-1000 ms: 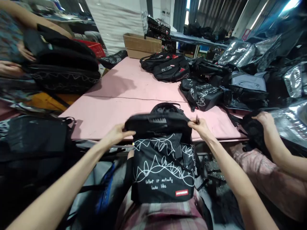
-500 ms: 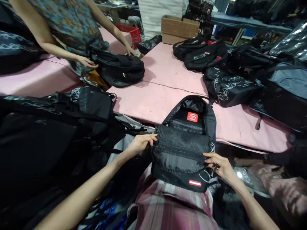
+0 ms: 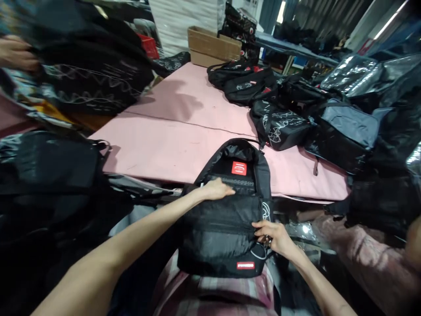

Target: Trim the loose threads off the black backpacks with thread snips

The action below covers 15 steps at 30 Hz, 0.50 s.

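Observation:
A black backpack (image 3: 220,245) leans against the table edge over my lap, its main compartment unzipped and a red label (image 3: 239,168) showing inside. My left hand (image 3: 217,189) lies at the opening, closed on the top edge of the front panel; part of its fingers is hidden. With thumb and fingers, my right hand (image 3: 271,237) pinches the right side of the backpack beside the front zip. Something small, dark and shiny shows under the right fingers, too small to name. A red-and-white tag (image 3: 245,265) sits low on the front.
The pink table (image 3: 158,149) stretches ahead. Several black backpacks (image 3: 279,125) lie on its right side, and a cardboard box (image 3: 213,46) stands behind. At upper left a co-worker's hand (image 3: 18,52) holds a patterned black backpack (image 3: 95,83). More bags (image 3: 59,162) are piled at left.
My left hand has moved from the backpack's left edge to the opening's top edge. The right hand stays at the right side. The co-worker's backpack has been lifted and turned; my view has swung right.

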{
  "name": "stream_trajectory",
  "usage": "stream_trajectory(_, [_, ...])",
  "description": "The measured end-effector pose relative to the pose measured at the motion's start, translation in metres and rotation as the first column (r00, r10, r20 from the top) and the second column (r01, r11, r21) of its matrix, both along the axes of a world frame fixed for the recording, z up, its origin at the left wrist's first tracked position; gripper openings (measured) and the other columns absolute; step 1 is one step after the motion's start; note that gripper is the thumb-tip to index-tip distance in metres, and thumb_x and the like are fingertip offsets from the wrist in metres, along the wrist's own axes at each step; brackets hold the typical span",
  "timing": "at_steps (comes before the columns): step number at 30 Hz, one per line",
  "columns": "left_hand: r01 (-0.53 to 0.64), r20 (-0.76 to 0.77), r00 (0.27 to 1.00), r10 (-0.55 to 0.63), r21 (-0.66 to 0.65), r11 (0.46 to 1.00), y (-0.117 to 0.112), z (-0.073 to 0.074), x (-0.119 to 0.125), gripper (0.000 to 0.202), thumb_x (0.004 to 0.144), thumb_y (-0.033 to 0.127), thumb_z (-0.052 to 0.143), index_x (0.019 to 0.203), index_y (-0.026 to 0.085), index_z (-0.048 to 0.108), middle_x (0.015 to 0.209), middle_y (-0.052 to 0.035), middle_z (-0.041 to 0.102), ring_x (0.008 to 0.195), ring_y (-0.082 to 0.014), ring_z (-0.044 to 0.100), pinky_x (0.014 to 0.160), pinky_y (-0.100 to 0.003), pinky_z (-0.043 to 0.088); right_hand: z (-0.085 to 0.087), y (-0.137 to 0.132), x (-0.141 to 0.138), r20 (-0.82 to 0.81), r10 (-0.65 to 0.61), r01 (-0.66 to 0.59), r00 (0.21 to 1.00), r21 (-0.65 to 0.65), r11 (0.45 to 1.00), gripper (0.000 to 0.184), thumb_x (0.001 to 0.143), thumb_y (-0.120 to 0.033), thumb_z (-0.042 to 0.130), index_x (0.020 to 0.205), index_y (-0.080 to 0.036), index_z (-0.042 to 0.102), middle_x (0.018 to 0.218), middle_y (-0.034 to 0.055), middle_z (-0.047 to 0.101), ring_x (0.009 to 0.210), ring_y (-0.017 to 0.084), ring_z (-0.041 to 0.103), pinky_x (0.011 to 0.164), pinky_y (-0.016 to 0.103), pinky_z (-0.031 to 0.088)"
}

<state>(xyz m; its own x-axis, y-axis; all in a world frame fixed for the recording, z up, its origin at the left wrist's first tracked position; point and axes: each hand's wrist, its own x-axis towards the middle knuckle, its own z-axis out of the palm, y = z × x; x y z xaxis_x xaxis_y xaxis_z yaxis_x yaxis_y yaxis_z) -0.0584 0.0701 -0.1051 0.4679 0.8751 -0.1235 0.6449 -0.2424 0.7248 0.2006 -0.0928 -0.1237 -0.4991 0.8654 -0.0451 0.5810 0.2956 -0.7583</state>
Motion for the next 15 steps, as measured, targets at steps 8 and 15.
stream_trajectory(8, [0.397, -0.258, 0.898, -0.357, 0.121, 0.91, -0.059, -0.008, -0.005, 0.033, 0.087, 0.044, 0.04, 0.096, 0.027, 0.067, 0.09, -0.0014, 0.07, 0.094, -0.0197, 0.051, 0.084, -0.028, 0.04, 0.044, 0.084, -0.015, -0.027, -0.254, 0.255, 0.967, 0.132, 0.958, 0.026, 0.086, -0.022, 0.045, 0.106, -0.02, 0.062, 0.108, 0.0055, 0.064, 0.1, 0.017, 0.059, 0.087, 0.029, 0.045])
stream_trajectory(15, [0.401, -0.247, 0.904, -0.349, 0.204, 0.893, -0.076, 0.006, -0.01, 0.035, 0.089, 0.039, 0.038, 0.096, 0.023, 0.068, 0.089, -0.0047, 0.07, 0.097, -0.0209, 0.055, 0.083, -0.029, 0.042, 0.026, 0.154, -0.111, 0.599, -0.047, -0.035, 0.799, 0.124, 0.992, 0.041, 0.084, -0.013, 0.038, 0.124, -0.022, 0.044, 0.118, 0.0079, 0.058, 0.096, 0.021, 0.06, 0.077, 0.031, 0.045])
